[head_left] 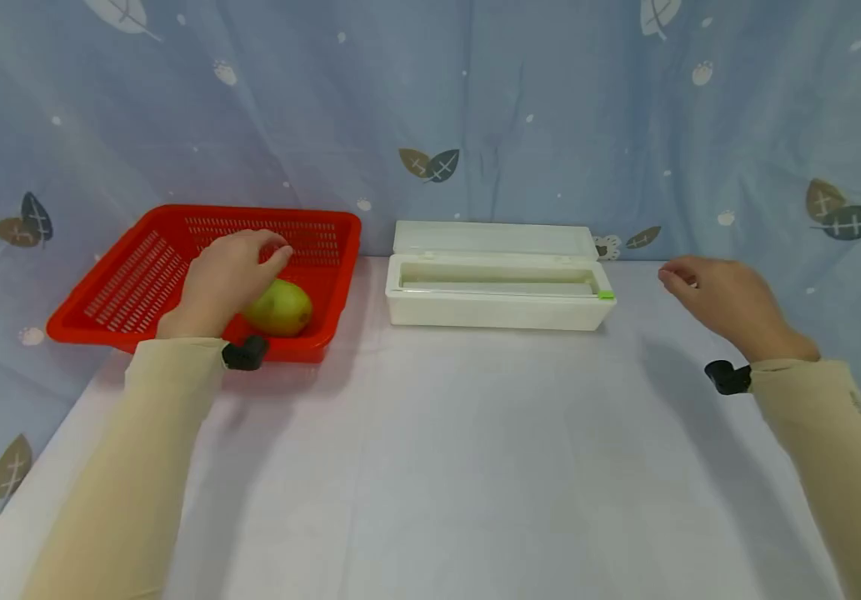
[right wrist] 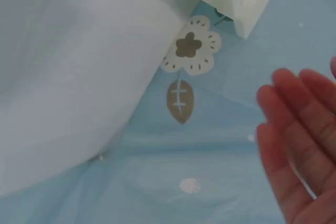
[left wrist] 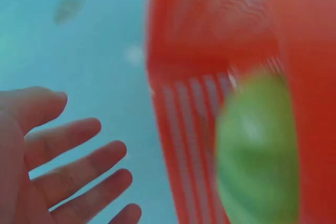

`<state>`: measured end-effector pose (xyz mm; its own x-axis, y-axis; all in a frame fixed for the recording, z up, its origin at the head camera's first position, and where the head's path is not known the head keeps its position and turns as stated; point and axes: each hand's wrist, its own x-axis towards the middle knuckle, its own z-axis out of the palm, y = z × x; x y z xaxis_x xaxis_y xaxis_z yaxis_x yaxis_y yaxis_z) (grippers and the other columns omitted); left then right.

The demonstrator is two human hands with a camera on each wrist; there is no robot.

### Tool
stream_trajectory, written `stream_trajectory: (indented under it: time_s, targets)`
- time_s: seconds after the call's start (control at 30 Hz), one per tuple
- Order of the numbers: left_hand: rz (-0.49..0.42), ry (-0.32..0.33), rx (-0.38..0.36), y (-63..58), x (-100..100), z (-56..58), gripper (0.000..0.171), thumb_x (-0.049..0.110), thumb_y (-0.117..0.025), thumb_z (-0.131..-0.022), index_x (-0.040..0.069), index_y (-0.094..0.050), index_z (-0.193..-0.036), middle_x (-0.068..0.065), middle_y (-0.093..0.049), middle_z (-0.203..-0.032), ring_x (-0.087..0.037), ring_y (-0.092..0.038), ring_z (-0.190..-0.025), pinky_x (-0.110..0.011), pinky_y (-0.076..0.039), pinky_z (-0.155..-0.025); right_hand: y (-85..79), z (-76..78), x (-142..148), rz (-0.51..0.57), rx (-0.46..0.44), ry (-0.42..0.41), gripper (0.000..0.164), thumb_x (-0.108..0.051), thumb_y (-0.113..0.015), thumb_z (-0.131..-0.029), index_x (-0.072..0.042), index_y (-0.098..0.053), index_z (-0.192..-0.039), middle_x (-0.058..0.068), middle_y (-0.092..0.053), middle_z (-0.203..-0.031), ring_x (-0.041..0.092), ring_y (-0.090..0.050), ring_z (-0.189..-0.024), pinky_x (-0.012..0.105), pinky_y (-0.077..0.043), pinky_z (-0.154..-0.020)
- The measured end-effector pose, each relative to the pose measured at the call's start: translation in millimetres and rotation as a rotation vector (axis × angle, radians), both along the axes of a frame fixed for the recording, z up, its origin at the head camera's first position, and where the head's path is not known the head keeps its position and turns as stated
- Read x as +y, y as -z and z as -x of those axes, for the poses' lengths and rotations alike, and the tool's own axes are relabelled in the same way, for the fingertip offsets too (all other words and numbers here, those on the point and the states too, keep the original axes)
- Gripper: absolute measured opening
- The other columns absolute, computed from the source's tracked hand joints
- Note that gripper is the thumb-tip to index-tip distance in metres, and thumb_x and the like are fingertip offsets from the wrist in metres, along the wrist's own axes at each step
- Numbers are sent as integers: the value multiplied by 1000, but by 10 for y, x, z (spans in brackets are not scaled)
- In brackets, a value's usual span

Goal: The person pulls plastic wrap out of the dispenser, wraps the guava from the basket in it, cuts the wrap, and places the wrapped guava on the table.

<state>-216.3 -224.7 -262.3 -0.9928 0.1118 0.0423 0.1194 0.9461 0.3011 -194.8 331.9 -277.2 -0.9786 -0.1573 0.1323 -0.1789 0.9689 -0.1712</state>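
Observation:
Above the red plastic basket (head_left: 342, 275), my left hand (head_left: 226, 273) hovers with relaxed, spread fingers and holds nothing. A green-yellow fruit (head_left: 280, 308) lies in the basket just below and right of that hand; its exact kind is unclear. The left wrist view shows the same fruit (left wrist: 258, 150), blurred, apart from the fingers. My right hand (head_left: 733, 300) is raised at the right, empty, its fingers loosely bent. Nearest to it is a long white cling film dispenser (head_left: 501, 312), its lid tipped back and a pale roll inside.
A green slider (head_left: 606, 295) sits at the dispenser's right end. Both containers stand at the back of a table with a white cover (head_left: 490, 450). Behind hangs a blue curtain (head_left: 528, 100) with a leaf pattern, close to the basket and dispenser.

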Motion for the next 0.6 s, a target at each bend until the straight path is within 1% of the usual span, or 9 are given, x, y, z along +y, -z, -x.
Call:
stream_trajectory:
  time_s: [0.1,0.17,0.23,0.3,0.4,0.5,0.6]
  targets:
    - [-87,17,56,6,210,-59,51,47,-40,-90,11,-50,-125,-12,-51,-122,-32,-47,-106,-52,-38,-84,62,12,-2,72,62,-5,45,-40,-39,-93,-3,-58,-113,16,-63,-91,28,-57,-73,43,-41,-60]
    - [-147,26,89,40,353,-79,47,45,-41,-90,13,-53,-123,-9,-52,-121,-29,-47,-106,-50,-38,-86,100,39,-17,126,99,-10,43,-39,-41,-93,-4,-60,-111,12,-64,-84,25,-57,-68,39,-40,-57]
    - [-200,35,121,91,494,-82,44,44,-43,-90,14,-54,-121,-6,-53,-119,-25,-48,-106,-47,-38,-88,130,62,-34,187,122,2,43,-40,-42,-93,-5,-60,-111,9,-64,-81,23,-56,-67,36,-38,-57]
    - [-249,42,151,148,626,-83,40,43,-45,-90,16,-57,-117,-4,-55,-117,-23,-49,-105,-44,-39,-88,163,85,-51,244,140,22,43,-41,-42,-92,-7,-60,-113,10,-64,-85,24,-56,-72,36,-38,-59]
    - [-288,58,167,218,790,-85,38,43,-46,-89,18,-58,-115,-1,-56,-114,-19,-51,-102,-40,-40,-88,235,103,-91,324,161,73,43,-40,-42,-92,-8,-58,-116,12,-63,-93,25,-55,-80,36,-39,-64]
    - [-313,69,172,249,912,-91,37,43,-47,-89,18,-59,-114,0,-57,-111,-18,-51,-99,-39,-41,-86,338,120,-145,397,196,116,41,-37,-45,-92,-9,-58,-118,11,-63,-100,25,-56,-87,31,-41,-67]
    - [-352,73,173,265,1005,-92,35,41,-49,-89,18,-59,-113,1,-58,-108,-17,-52,-95,-38,-42,-83,438,153,-215,475,240,154,37,-35,-46,-92,-11,-58,-118,9,-62,-104,22,-55,-91,25,-40,-70]
